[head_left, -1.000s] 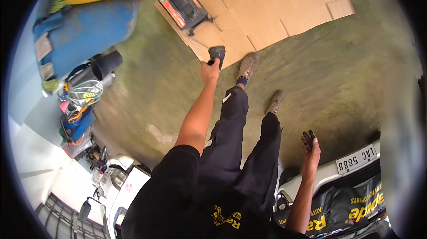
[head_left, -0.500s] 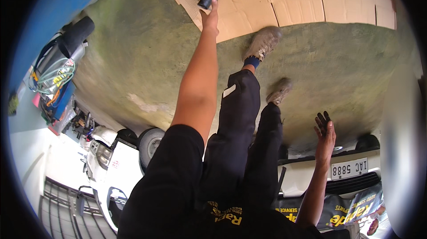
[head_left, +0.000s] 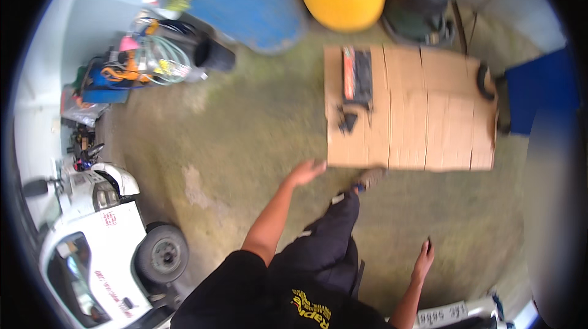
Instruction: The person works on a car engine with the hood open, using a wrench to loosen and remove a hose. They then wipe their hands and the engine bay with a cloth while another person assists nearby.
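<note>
Left hand (head_left: 308, 171) is empty, fingers loosely spread, just short of the cardboard sheet (head_left: 422, 115); small black tool (head_left: 347, 122) lies on it, ahead and slightly right; right hand (head_left: 424, 258) hangs empty, far behind.

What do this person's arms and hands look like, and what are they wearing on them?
Both forearms are bare, with no gloves showing on the left hand or the right hand. A black short-sleeved shirt with yellow printed lettering covers the shoulders and upper arms. The picture is too blurred to show a watch, rings or other marks.
</note>
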Tool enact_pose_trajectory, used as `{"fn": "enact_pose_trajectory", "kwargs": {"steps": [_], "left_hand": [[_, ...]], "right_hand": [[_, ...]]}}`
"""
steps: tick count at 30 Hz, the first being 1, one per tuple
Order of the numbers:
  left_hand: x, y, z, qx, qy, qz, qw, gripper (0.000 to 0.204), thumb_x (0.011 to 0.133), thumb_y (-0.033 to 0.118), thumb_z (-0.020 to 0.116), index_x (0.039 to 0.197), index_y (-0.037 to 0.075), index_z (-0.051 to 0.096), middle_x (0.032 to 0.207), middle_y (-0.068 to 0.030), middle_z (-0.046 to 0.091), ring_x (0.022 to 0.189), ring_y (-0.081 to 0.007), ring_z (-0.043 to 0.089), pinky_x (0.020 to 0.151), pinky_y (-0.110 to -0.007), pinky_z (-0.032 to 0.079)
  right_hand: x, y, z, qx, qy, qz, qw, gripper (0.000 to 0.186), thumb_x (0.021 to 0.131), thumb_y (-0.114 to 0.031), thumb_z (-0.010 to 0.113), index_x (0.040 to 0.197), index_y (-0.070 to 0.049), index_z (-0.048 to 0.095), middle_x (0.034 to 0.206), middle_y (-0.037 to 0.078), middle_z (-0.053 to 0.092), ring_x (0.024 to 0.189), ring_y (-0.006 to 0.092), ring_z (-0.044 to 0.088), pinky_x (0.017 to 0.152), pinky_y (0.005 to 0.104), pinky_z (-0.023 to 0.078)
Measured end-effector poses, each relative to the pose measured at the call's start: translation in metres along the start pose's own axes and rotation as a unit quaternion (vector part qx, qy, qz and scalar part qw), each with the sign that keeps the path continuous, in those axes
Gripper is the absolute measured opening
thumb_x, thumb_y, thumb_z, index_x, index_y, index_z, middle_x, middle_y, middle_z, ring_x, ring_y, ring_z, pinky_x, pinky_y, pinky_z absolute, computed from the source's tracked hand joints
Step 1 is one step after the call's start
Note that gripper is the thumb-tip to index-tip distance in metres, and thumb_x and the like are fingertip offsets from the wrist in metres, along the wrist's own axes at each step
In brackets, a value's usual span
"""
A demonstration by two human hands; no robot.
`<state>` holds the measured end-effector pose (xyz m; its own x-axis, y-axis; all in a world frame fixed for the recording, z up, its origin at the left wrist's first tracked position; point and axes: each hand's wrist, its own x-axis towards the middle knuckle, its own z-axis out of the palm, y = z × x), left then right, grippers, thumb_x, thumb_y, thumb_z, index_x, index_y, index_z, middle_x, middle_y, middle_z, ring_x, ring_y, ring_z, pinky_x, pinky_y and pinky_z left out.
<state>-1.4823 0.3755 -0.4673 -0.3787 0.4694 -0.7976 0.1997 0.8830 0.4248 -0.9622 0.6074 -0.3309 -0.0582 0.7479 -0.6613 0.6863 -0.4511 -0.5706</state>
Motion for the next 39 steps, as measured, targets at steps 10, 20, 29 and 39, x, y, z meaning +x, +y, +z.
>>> {"fn": "enact_pose_trajectory", "kwargs": {"steps": [10,20,29,39], "left_hand": [[-0.321,-0.229,-0.086,-0.108,0.189,-0.169,0.961,0.063,0.098,0.054,0.057,0.127,-0.001,0.068,0.123,-0.0226,0.07,0.118,-0.0361,0.065,0.101,-0.046,0.05],[-0.464,-0.391,-0.084,-0.259,0.326,-0.278,0.866,0.054,0.094,0.045,0.062,0.121,0.0,0.071,0.12,-0.0228,0.071,0.118,-0.0369,0.066,0.101,-0.044,0.051],[-0.548,-0.512,-0.16,-0.362,0.359,-0.395,0.764,0.052,0.092,0.045,0.062,0.118,0.002,0.072,0.122,-0.0194,0.071,0.117,-0.0361,0.066,0.101,-0.044,0.052],[-0.482,-0.627,-0.352,-0.415,0.385,-0.347,0.748,0.05,0.094,0.043,0.061,0.122,0.003,0.071,0.124,-0.0191,0.071,0.118,-0.0358,0.066,0.102,-0.043,0.051]], "right_hand": [[-0.105,0.085,-0.046,-0.022,0.224,0.052,0.973,0.045,0.097,-0.034,0.066,0.111,0.009,0.07,0.098,0.018,0.073,0.09,0.0294,0.067,0.084,0.0423,0.051],[-0.105,-0.152,0.079,-0.099,0.191,-0.041,0.976,0.046,0.095,-0.03,0.064,0.118,0.009,0.069,0.113,0.025,0.072,0.107,0.0382,0.066,0.092,0.0467,0.05],[-0.17,-0.443,0.539,-0.234,-0.08,-0.374,0.894,0.048,0.092,-0.028,0.068,0.127,0.005,0.064,0.12,0.027,0.069,0.115,0.0377,0.065,0.098,0.0441,0.049],[-0.341,-0.659,0.824,-0.362,-0.162,-0.644,0.654,0.042,0.093,-0.016,0.068,0.132,-0.002,0.061,0.134,0.028,0.058,0.125,0.0456,0.054,0.104,0.0506,0.045]]}}
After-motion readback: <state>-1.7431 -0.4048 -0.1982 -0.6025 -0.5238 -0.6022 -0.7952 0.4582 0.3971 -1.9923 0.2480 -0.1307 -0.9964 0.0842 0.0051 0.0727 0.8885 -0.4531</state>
